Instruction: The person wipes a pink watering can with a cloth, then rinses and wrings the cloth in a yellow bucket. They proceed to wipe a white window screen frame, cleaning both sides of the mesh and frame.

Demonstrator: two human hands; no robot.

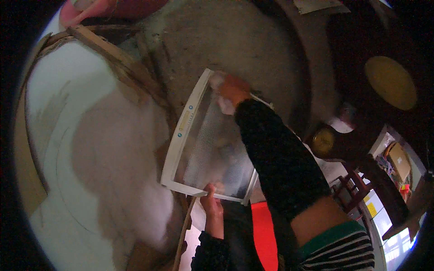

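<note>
A refrigerator shelf (203,149) with a white plastic frame and a clear, textured panel is held up in front of me, tilted. Its long front edge carries a slider-like strip and blue round marks. My left hand (213,202) grips the near short edge, with the thumb on top and the fingers showing blurred through the panel. At the far end, my right hand (235,89) presses a pale, crumpled cloth (225,104) against the shelf. Motion blurs this hand, and its forearm covers part of the shelf's right side.
On the left is a large white surface (47,135) with wooden strips (101,45) along its edge. A pink plastic basin (101,12) sits at the upper left. Grey-brown floor (230,37) lies beyond the shelf. A bright red strip (264,233) shows below, and dark furniture (352,183) stands right.
</note>
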